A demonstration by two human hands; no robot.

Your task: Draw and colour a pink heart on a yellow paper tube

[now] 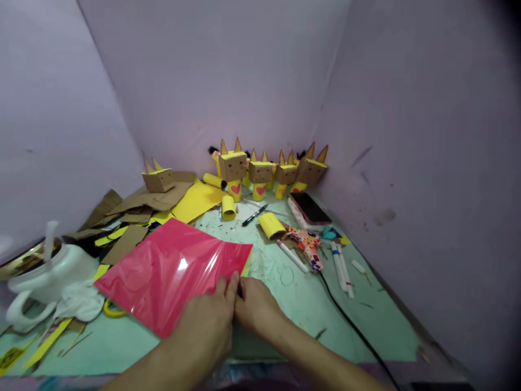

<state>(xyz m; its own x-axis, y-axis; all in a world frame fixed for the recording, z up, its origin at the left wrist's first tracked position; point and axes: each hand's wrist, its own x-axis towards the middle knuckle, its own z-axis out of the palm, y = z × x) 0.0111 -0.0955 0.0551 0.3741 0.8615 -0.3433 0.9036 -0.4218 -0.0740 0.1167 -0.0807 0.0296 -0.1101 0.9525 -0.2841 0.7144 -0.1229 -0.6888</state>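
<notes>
A glossy pink packet of paper (pixel 175 271) lies tilted on the table before me, with a thin yellow-green edge showing at its right corner. My left hand (pixel 214 312) rests on the packet's right side, its fingers pressed together at the edge. Right beside it, my right hand (pixel 257 304) is closed at the same edge, its knuckles against the left fingertips. The exact pinch between the two hands is hidden. Yellow scissor handles (pixel 114 309) peek out from under the packet's left side.
Cardboard-headed figures (pixel 233 165) with yellow bodies stand at the back. Cardboard scraps (pixel 163 196) and a white cup (pixel 38 288) are on the left. On the right are a phone (pixel 311 208), a glue gun (pixel 305 244) with a black cord, and white markers (pixel 342 269).
</notes>
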